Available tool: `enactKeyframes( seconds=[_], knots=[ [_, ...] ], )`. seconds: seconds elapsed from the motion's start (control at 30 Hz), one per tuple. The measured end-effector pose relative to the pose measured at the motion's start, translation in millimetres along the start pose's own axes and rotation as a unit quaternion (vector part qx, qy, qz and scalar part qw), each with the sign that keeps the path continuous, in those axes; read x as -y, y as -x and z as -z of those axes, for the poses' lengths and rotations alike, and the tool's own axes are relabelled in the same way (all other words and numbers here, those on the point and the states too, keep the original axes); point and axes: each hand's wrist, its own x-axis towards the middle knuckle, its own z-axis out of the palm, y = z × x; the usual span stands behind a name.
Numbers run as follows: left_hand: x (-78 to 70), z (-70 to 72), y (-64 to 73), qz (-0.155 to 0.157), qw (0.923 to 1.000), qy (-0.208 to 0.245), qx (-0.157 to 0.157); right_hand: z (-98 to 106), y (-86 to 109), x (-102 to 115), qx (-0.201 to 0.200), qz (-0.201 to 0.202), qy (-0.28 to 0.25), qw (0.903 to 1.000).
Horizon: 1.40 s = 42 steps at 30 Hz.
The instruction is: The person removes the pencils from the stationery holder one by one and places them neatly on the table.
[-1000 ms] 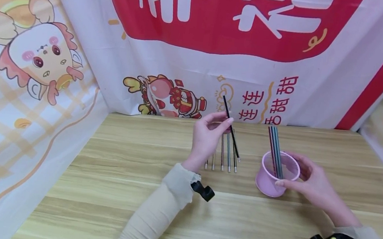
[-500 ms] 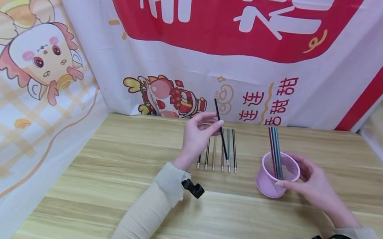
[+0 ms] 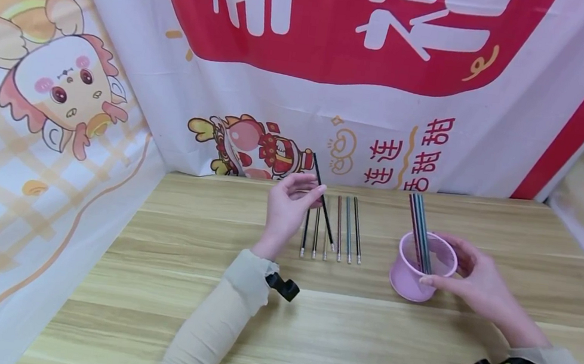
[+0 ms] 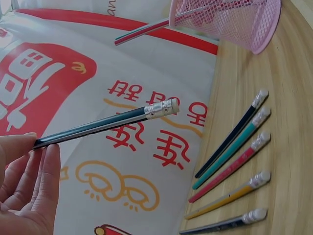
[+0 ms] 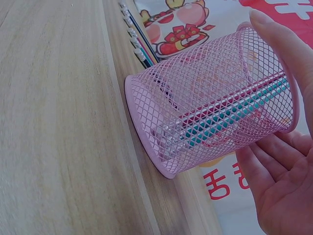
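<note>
My left hand (image 3: 289,209) pinches a dark pencil (image 4: 102,125) between thumb and fingers, its white eraser end slanting down above the table. Beneath it lies a row of several pencils with erasers toward me; a blue-green pencil (image 4: 232,147), a red pencil (image 4: 230,172) and a yellow pencil (image 4: 227,197) show in the left wrist view. At the right, my right hand (image 3: 481,281) grips the rim of a pink mesh pencil cup (image 3: 410,285), thumb on the near side and fingers on the far side. Several pencils (image 3: 419,229) lean inside it, erasers down.
The wooden table (image 3: 360,346) meets a white and red printed cloth (image 3: 306,57) hanging along its back edge. Another cartoon-printed cloth (image 3: 43,178) borders the left side. Black wrist straps sit on both sleeves.
The left hand has moved left with the pencil across the row, uncovering the pencils at the right end. The right hand and cup have stayed put.
</note>
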Motion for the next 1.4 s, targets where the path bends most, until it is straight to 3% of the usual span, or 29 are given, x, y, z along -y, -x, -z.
enactKeyframes(
  seconds=[0.47,0.9,1.4],
  knots=[
    [9.7,28.6,-1.9,0.015,0.9997,-0.006,-0.020,-0.8,1.1,0.2,0.000,0.001,-0.003,1.0000],
    [14.2,47.8,-7.7,0.037,0.9979,-0.042,-0.034,-1.3,1.9,0.8,-0.001,0.003,-0.006,1.0000],
    [31.9,65.1,-22.5,0.054,0.9900,-0.126,-0.034,-0.4,-0.5,-2.4,-0.003,-0.007,0.004,1.0000]
  ],
)
